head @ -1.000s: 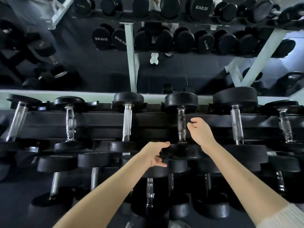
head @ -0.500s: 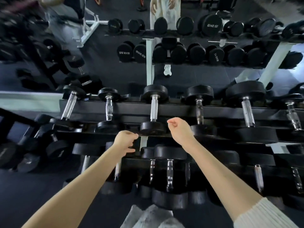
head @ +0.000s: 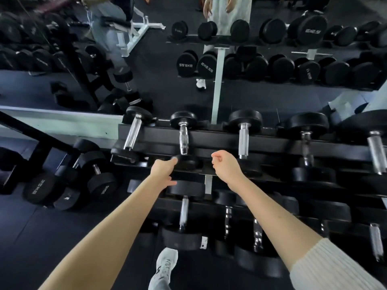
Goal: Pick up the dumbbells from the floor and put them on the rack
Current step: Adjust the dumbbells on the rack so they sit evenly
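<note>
Both hands out over the rack (head: 272, 143), empty. Left hand (head: 162, 172) loose, fingers parted, near the front head of a top-row dumbbell (head: 183, 139) (touching or just short, hard to tell). Right hand (head: 225, 168) curled into a loose fist, gripping nothing, just right of that same head. More dumbbells seated along the upper and lower tiers. On the floor (head: 31, 237) at left, beside the rack: several black dumbbells (head: 69, 185) lying clustered. Grey sneaker (head: 166, 262) below the rack.
</note>
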`<state>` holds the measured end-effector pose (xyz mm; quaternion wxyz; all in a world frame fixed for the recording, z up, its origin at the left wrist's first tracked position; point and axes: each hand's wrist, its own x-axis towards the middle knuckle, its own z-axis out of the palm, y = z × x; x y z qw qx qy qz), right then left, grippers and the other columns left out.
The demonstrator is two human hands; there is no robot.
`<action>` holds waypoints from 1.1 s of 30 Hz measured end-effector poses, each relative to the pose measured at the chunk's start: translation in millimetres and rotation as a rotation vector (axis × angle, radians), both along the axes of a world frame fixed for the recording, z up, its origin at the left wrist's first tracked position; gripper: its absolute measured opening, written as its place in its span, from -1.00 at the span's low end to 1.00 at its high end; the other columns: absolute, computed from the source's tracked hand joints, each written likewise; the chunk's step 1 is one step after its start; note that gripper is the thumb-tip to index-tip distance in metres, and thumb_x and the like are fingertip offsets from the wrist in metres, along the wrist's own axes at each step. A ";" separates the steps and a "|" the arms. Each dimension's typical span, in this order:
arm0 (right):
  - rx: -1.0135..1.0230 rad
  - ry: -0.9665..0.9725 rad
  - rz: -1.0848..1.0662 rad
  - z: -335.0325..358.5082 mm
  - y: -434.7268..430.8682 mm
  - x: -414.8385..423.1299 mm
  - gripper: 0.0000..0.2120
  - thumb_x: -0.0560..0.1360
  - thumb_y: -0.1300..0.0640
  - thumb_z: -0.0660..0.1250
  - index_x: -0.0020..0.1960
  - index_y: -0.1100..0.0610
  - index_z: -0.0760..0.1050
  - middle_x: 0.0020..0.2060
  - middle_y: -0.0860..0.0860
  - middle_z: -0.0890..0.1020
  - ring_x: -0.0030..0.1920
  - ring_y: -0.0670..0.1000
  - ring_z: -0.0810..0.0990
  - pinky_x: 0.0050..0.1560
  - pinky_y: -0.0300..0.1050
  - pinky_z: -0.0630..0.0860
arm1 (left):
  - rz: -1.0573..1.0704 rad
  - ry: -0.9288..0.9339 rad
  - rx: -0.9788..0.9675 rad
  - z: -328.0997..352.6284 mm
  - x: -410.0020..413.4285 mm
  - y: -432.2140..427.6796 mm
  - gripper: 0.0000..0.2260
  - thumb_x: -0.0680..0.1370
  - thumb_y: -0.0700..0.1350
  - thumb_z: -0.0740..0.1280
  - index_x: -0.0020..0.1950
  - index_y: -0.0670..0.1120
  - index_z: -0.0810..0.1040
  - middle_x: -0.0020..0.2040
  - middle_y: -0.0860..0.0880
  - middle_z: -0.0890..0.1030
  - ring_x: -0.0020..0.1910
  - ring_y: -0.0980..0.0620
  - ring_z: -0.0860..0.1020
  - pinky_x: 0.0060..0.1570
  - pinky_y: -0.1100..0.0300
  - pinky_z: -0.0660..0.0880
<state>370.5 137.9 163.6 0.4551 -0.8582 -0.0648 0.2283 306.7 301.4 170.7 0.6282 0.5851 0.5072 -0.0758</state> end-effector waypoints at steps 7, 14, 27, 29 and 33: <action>-0.069 0.073 -0.112 -28.0 99.1 43.8 -0.66 0.60 0.14 0.11 0.34 0.19 0.39 0.05 0.08 0.55 -0.04 0.05 0.54 0.14 0.08 0.56 | -0.071 0.089 -0.062 -28.3 38.2 78.8 -0.80 0.57 -0.05 0.29 -0.07 -0.19 0.43 -0.22 -0.07 0.37 -0.29 -0.05 0.40 0.08 -0.18 0.56; -0.273 0.051 -0.119 -43.3 158.3 81.5 -0.52 0.57 -0.07 0.19 0.37 0.22 0.35 0.15 0.13 0.61 0.14 0.14 0.58 0.14 0.02 0.48 | -0.022 0.157 -0.516 -61.8 62.2 100.9 -0.51 0.54 -0.03 0.35 0.40 -0.18 0.32 0.21 -0.13 0.36 0.30 -0.29 0.44 -0.03 -0.18 0.57; -0.088 0.216 -0.309 -82.3 171.2 96.1 -0.79 0.51 0.02 0.29 -0.03 0.18 0.47 -0.19 0.03 0.54 -0.10 0.08 0.55 -0.09 -0.05 0.45 | 0.047 0.156 -0.505 -78.4 81.2 86.3 -0.86 0.43 -0.40 0.39 -0.03 -0.35 0.52 -0.03 -0.29 0.58 -0.13 -0.23 0.60 -0.27 -0.06 0.62; -0.097 0.209 -0.335 -82.7 172.7 94.8 -0.83 0.52 0.03 0.29 -0.13 0.12 0.42 -0.25 -0.01 0.49 -0.13 0.06 0.50 -0.13 -0.07 0.40 | 0.022 0.155 -0.480 -76.4 81.5 91.3 -0.74 0.42 -0.40 0.39 0.09 -0.37 0.51 0.00 -0.29 0.59 -0.11 -0.23 0.61 -0.29 -0.06 0.62; -0.149 0.184 -0.330 -80.6 175.5 94.7 -0.80 0.52 0.03 0.29 -0.18 0.10 0.34 -0.26 -0.02 0.45 -0.15 0.05 0.46 -0.13 -0.09 0.37 | 0.011 0.163 -0.485 -72.6 81.1 94.9 -0.72 0.43 -0.40 0.38 0.13 -0.35 0.51 -0.05 -0.25 0.58 -0.16 -0.20 0.61 -0.31 -0.04 0.63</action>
